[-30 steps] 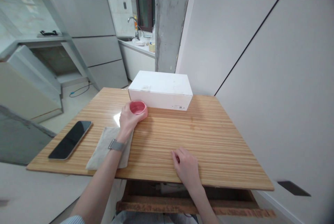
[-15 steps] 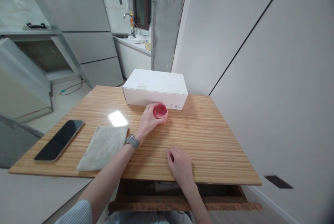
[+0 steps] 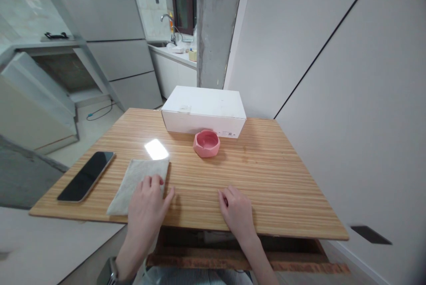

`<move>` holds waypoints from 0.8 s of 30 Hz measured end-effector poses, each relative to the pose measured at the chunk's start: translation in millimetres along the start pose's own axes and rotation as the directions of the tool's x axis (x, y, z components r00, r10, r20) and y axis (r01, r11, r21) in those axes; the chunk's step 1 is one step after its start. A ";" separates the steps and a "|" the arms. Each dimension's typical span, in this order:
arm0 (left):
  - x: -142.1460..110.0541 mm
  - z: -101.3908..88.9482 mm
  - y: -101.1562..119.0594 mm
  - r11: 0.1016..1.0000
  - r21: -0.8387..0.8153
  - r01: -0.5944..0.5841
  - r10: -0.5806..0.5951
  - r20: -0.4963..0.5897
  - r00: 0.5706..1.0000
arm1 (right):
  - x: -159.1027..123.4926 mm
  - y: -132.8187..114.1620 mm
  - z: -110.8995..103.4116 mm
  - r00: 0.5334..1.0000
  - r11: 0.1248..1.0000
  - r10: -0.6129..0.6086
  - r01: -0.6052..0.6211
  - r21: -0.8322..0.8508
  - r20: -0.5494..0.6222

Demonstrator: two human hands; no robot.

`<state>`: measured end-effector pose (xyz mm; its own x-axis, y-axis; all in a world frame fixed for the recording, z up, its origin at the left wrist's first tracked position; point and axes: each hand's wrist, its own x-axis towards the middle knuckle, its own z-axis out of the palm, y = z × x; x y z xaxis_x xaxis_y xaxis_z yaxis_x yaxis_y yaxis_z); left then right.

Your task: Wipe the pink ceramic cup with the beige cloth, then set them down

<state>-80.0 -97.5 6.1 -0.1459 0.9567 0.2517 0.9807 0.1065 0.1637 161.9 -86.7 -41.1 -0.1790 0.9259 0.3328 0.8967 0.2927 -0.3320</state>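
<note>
left hand (image 3: pixel 148 203) is off the pink bowl (image 3: pixel 207 144), half open, thumb out, fingers loosely bent, gripping nothing. bowl sits upright mid-table, just in front of the white box (image 3: pixel 203 121), so it stands unsupported by either hand. gray cloth (image 3: pixel 135 176) lies flat under the left fingers, contact unclear; phone (image 3: pixel 86 176) left of it. right hand (image 3: pixel 237 209) curled in a loose fist by the table's (image 3: pixel 286 187) near edge, nothing visible in it.

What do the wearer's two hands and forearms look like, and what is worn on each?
Both are ungloved, with no ring showing and no sleeve in view on either forearm. The left hand has a grey wristband with shiny metal at its wrist; the right hand has a bare wrist.
</note>
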 end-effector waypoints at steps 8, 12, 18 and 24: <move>-7.1 -2.2 -5.6 0.989 -0.088 0.121 -0.109 0.124 0.986 | -1.9 -22.0 -5.4 0.943 0.710 0.293 -0.325 0.624 0.158; 12.5 -8.3 43.3 0.913 -0.390 0.116 -0.058 0.158 0.986 | 1.9 -39.5 -14.1 0.751 -0.251 0.180 -0.589 0.768 0.635; -16.8 -7.9 119.3 0.764 -0.644 -0.039 0.245 0.234 0.941 | 12.4 -24.5 -19.8 0.701 -0.655 0.059 -0.510 0.558 0.711; 4.8 -2.3 124.6 0.564 -0.824 -0.041 0.482 0.289 0.827 | 7.2 -16.0 -14.0 0.639 -0.627 0.220 -0.486 0.609 0.737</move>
<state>41.3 -80.3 29.9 0.3899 0.9208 0.0109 0.4525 -0.2019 0.8686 152.0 -88.1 -21.1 -0.2150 0.8326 -0.5104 -0.7219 -0.4875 -0.4911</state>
